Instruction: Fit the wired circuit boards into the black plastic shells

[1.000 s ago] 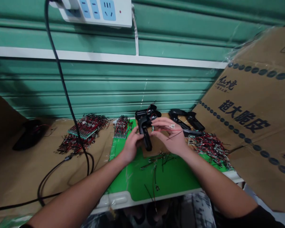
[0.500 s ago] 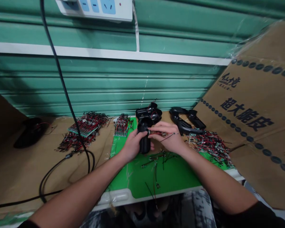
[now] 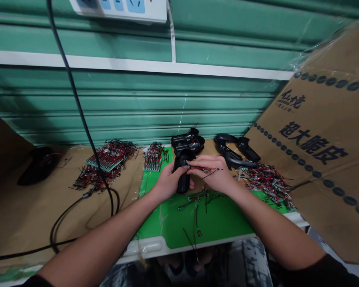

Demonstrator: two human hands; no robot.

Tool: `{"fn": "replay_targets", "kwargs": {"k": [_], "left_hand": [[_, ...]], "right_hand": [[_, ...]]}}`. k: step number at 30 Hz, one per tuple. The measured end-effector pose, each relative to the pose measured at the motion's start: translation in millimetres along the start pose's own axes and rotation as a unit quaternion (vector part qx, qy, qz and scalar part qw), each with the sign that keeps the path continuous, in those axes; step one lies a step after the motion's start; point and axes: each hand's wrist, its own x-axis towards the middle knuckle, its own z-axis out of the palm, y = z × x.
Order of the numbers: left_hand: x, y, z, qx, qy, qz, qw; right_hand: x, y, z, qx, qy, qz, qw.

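Note:
My left hand [image 3: 168, 181] is wrapped round a black plastic housing [image 3: 183, 183], a hollow shell with a rounded top, held upright above the green board. My right hand [image 3: 214, 171] pinches a small circuit board with red and black wires [image 3: 202, 169] against the housing's opening. The wires trail to the right under the fingers. Whether the little board sits inside the shell is hidden by my fingertips. Below the hands, several loose wired circuit boards [image 3: 197, 196] lie on the green board [image 3: 209, 223].
Behind my hands lie more black housings [image 3: 187, 141], with black shells [image 3: 235, 151] to their right. Wired boards are heaped at right [image 3: 267, 183], at left [image 3: 107, 159] and in a small stack [image 3: 155, 157]. A black cable [image 3: 77, 91] hangs at left; a cardboard box [image 3: 317, 139] stands right.
The housing has tilted slightly in my left hand, its top leaning a little to the right. My right hand stays at its opening with the wired board. The camera view has shifted slightly.

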Motion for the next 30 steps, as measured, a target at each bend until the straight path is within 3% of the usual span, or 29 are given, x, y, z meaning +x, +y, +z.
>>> {"fn": "replay_targets", "kwargs": {"k": [10,18,30], "left_hand": [[2.2,-4.0,-2.4,0.000,0.015,-0.004,1.000],[0.9,-2.7,-0.8,-0.012,0.007,-0.004,1.000],[2.4,-4.5,-2.2,-0.016,0.002,0.004,1.000]], "right_hand": [[-1.3,3.5,-1.3,-0.016,-0.008,-0.029,0.999],[-1.0,4.6,0.6,0.009,0.019,-0.020,1.000],[-1.6,7.8,-0.8,0.014,0.002,-0.022,1.000]]}}
